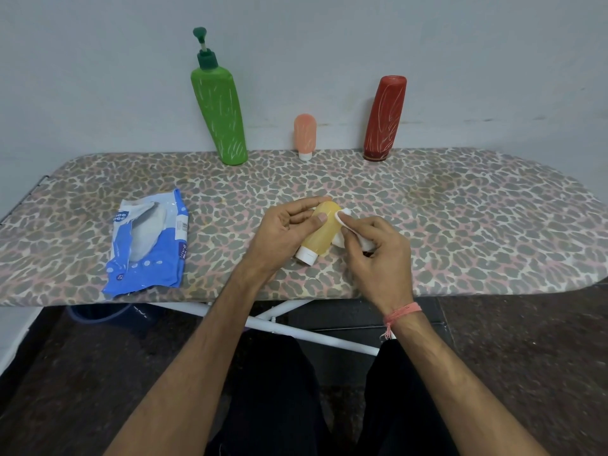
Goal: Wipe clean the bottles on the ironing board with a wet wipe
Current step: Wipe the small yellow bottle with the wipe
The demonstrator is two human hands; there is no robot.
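Right now, in the single head view looking down, your left hand (pixel 279 232) grips a small yellow bottle (pixel 320 232) just above the leopard-print ironing board (pixel 460 225), thumb laid across its front and fingers wrapped behind its rounded far end, with its white cap (pixel 306 255) pointing back toward you. Your right hand (pixel 378 255) pinches a folded white wet wipe (pixel 343 222) between thumb and fingertips and presses it against the bottle's right side near the top. The bottle looks like a light, soft-walled squeeze tube, so it will probably dent under a hard grip and may turn slick once damp; holding it near the stiffer cap end and at the shoulder should leave the middle free for wiping. The wipe is limp and thin, so it likely works best bunched under the fingertips as you have it. Along the back edge, against the wall, three more bottles wait: a tall green pump bottle (pixel 218 110) leaning a little, a small peach tube (pixel 305 134) standing on its white cap, and a red bottle (pixel 385 118) tilted to the right. All three show pale streaks on their surfaces. The tall green one looks top-heavy, so steadying its body low down seems wise. To your left, well apart from the hands, lies the opened blue wipes pack (pixel 148 238).
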